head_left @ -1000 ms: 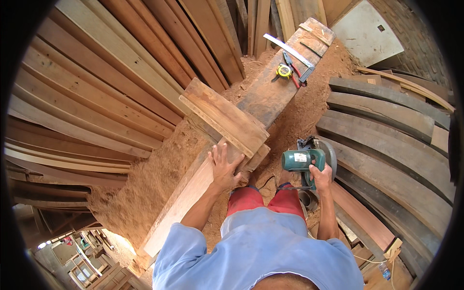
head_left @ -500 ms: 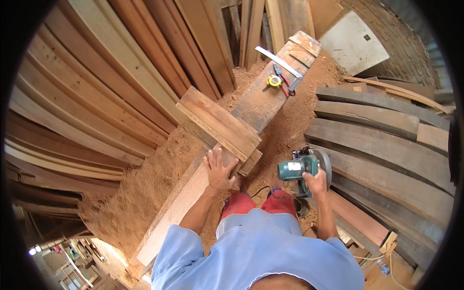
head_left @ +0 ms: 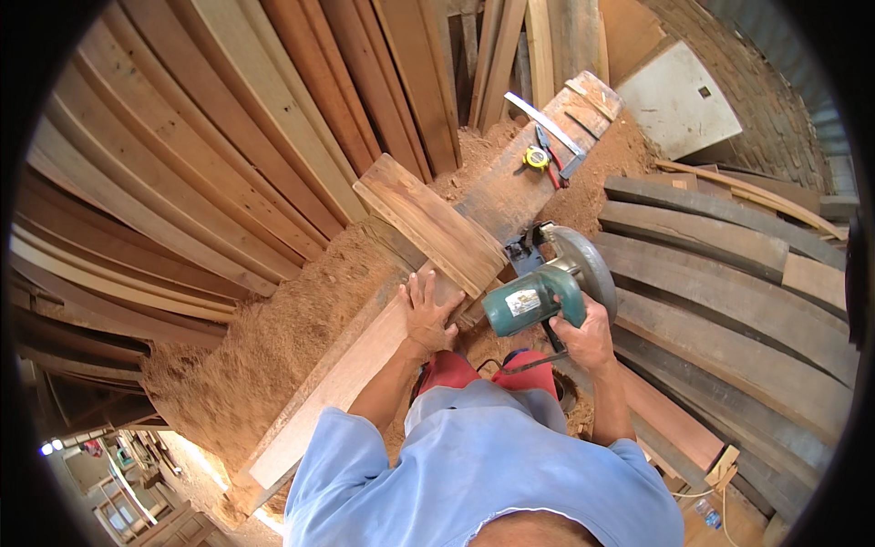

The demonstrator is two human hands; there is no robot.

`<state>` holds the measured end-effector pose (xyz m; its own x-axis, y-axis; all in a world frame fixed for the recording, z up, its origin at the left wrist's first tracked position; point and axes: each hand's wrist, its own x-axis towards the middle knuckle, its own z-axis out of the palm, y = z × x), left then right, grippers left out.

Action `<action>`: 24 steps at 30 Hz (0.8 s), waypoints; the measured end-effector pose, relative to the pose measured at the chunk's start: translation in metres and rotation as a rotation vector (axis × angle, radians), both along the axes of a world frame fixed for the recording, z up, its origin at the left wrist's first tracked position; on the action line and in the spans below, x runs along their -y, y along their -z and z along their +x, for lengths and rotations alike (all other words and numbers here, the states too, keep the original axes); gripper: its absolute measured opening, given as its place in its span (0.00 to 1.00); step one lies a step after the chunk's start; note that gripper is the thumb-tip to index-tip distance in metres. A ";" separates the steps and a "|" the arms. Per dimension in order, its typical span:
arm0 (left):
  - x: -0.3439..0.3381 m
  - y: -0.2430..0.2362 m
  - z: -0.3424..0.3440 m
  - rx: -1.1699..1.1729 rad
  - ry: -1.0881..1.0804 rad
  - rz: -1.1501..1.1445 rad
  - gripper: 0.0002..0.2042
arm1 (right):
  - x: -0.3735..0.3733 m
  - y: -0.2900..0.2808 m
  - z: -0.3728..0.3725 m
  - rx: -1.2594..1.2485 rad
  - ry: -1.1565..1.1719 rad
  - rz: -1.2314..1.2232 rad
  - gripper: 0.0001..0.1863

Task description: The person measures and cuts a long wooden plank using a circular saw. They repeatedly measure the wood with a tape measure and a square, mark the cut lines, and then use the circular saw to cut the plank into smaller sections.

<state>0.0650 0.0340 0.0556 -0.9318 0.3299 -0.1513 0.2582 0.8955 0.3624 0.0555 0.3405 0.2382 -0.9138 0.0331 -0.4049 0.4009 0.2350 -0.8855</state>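
Swung in from beside the stacked timber (head_left: 720,292) on the right, the circular saw (head_left: 524,310) has come up toward the near end of the short thick board (head_left: 433,223) since half a second ago. Its handle sits inside the right hand (head_left: 588,337), the fingers wrapped around it, with the green motor housing reaching left of the grip and the round guard beyond the knuckles. Whether its base touches the short board's end is hard to tell.

Flat and spread, its fingers apart, the left hand (head_left: 428,314) rests on the long pale board (head_left: 333,387), just beside the short board lying across the bench plank (head_left: 506,201). Farther up that plank lie a yellow tape measure (head_left: 535,158), pliers (head_left: 553,173) and a square (head_left: 547,123) (all well apart from both hands).

At the lower right stands or lies a clear plastic bottle (head_left: 708,512); its contents cannot be made out. Little of the blade can be seen past the guard, and a dark cord (head_left: 524,366) disappears below the saw.
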 end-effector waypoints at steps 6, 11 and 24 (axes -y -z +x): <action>-0.002 0.000 0.003 -0.011 -0.013 0.014 0.39 | 0.025 0.017 -0.023 -0.084 -0.216 0.185 0.15; -0.005 0.002 0.004 -0.011 -0.027 -0.023 0.40 | 0.025 0.026 -0.026 -0.105 -0.323 0.290 0.16; -0.061 -0.046 0.195 0.788 -0.641 0.138 0.29 | 0.003 0.050 -0.030 -0.184 -0.504 0.354 0.17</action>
<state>0.2602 0.0953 0.1017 -0.5911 -0.1340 -0.7954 -0.6104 0.7189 0.3325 0.0259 0.3375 0.1878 -0.9056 -0.3154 -0.2837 0.0145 0.6453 -0.7638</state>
